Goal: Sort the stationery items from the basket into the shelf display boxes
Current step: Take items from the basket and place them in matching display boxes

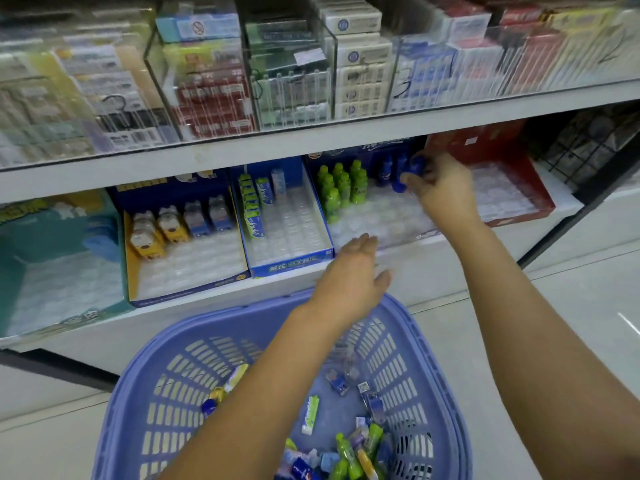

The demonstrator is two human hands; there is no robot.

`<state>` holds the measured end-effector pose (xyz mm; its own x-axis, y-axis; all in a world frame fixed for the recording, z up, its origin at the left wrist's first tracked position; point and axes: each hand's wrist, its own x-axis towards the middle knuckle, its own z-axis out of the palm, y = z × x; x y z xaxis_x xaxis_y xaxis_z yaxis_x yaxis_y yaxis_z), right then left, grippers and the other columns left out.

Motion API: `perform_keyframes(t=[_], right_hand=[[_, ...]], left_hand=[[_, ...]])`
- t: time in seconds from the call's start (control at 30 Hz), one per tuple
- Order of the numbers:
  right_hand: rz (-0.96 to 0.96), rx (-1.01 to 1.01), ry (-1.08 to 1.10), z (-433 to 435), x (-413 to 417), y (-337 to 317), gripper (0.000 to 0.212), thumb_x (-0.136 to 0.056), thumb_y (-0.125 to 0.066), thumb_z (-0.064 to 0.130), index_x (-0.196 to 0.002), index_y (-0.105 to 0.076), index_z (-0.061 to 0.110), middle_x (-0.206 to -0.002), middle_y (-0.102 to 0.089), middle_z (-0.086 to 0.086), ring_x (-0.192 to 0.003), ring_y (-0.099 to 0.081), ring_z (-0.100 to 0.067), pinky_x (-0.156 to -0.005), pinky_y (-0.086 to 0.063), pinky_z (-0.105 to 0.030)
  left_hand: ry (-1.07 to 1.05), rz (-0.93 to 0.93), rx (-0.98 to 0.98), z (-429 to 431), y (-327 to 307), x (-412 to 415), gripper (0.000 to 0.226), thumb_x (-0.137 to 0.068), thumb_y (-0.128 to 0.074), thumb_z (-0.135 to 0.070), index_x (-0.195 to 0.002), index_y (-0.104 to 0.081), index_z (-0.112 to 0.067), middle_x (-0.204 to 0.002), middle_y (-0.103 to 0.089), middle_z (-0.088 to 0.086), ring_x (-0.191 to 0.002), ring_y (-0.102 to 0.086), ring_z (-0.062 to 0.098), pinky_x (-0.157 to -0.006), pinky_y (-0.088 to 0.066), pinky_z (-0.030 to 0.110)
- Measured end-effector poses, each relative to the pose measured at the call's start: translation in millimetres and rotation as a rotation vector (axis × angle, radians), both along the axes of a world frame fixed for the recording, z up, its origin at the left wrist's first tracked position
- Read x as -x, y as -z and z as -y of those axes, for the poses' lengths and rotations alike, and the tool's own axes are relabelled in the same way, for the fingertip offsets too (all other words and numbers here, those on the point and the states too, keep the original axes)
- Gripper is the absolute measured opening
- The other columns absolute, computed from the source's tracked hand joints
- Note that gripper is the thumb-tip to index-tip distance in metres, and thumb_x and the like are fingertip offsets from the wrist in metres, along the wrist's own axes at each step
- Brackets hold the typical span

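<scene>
1. The right hand's (pixel 440 192) fingers pinched a blue item (pixel 414 168) at the display box's (pixel 388 220) back, beside green ones (pixel 341 188).
2. The left hand (pixel 349 275) hovered, fingers relaxed, holding nothing.
3. Many items (pixel 349 452) lay in the basket (pixel 138 362); sorting looked far from finished.

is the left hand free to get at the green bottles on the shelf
Likely yes: the left hand is open, empty, just before the box; only its bare floor lies between it and the green bottles. The right hand, holding blue bottles, is off to their right.
</scene>
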<state>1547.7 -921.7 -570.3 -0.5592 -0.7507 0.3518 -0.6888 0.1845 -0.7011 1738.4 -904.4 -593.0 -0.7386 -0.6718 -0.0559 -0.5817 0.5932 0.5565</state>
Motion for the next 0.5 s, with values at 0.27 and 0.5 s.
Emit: perform_keyframes(t=[0.27,0.5], right_hand=[[-0.253,-0.270,0.018,45,41,14,0.028,-0.083,-0.063,0.007,-0.110,-0.061,0.000,-0.113,-0.062,-0.021,-0.105,-0.057,-0.034,-0.082,-0.039,-0.031],[-0.488,-0.422,0.052,47,43,0,0.034,-0.080,-0.069,0.025,-0.102,-0.064,0.000,-0.110,-0.060,-0.022,-0.107,-0.051,-0.036,-0.095,-0.036,-0.038]], left_hand=[[0.077,0.164,0.200,1,23,4,0.070,-0.100,-0.043,-0.032,-0.152,-0.003,-0.006,-0.161,-0.002,0.010,-0.148,-0.003,0.020,-0.119,0.000,0.028],[0.079,0.147,0.189,1,26,4,0.070,-0.100,-0.042,-0.030,-0.152,-0.002,-0.007,-0.161,-0.001,0.009,-0.148,-0.002,0.020,-0.119,0.002,0.028]])
